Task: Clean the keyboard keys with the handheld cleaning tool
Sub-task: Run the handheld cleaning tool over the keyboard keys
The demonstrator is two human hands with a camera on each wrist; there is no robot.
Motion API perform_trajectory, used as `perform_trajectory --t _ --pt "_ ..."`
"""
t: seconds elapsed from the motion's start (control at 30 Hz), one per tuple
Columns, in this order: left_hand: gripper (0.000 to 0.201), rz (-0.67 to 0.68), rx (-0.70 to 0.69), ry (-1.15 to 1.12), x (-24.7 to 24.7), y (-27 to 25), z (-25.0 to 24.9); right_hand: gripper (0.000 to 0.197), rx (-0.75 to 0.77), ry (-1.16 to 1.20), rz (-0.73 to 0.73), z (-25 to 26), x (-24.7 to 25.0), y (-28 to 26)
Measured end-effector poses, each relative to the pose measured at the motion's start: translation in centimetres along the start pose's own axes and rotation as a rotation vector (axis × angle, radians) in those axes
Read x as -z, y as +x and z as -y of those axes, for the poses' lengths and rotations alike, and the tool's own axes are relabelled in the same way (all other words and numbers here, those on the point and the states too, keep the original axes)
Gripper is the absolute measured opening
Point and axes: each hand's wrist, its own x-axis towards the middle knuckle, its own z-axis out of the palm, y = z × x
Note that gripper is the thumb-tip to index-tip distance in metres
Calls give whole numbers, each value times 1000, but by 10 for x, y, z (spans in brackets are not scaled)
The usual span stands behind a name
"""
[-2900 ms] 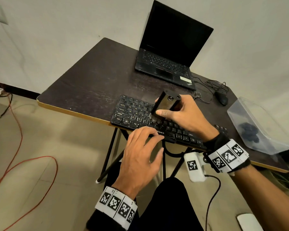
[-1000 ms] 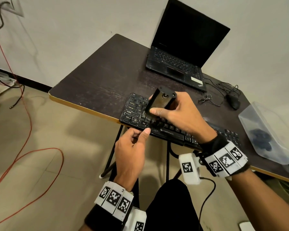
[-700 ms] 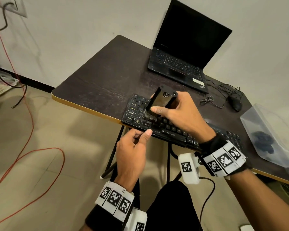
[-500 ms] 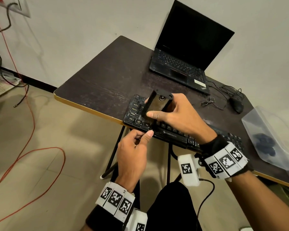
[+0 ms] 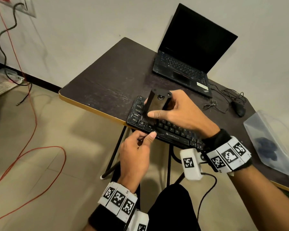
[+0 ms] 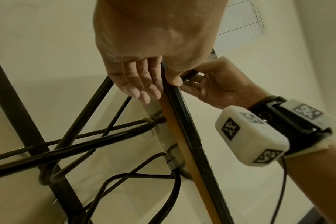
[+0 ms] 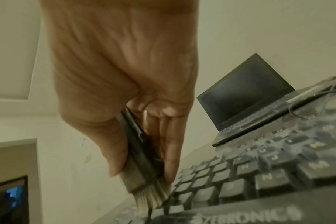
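We see the keyboard (image 5: 163,126) lying along the near edge of the counter (image 5: 107,84), with its front a little over that edge. This is probably why the left hand (image 5: 135,151) is placed there: the thumb lies on the front lip of the keyboard and the straight fingers (image 6: 142,81) go under the counter edge, so the keyboard is pinched against the counter and should not slide while it is brushed.

The right hand (image 5: 178,114) is closed around the handheld cleaning tool (image 5: 155,105), thumb on one flat side and fingers on the other. It holds the tool almost upright, tilted a little, so that the pale bristles (image 7: 152,197) point down onto the keys at the left end of the keyboard, close to the front row. We think this steep angle lets the bristles enter the gaps between the keys.

Farther away on the counter stands an open laptop (image 5: 190,55).
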Motion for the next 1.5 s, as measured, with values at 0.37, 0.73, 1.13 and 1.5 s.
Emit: perform_trajectory --t 0.37,0.73,1.13,1.5 --pt "29 12 20 25 1 -2 -2 28 -11 73 -79 1 -6 8" --pt "26 26 29 12 1 0 -2 30 17 169 -13 2 -16 9" --pt "32 26 38 9 0 0 -1 35 -15 139 -83 3 -22 20" --pt "30 42 64 4 2 -1 -5 31 -22 94 -136 9 -25 23"
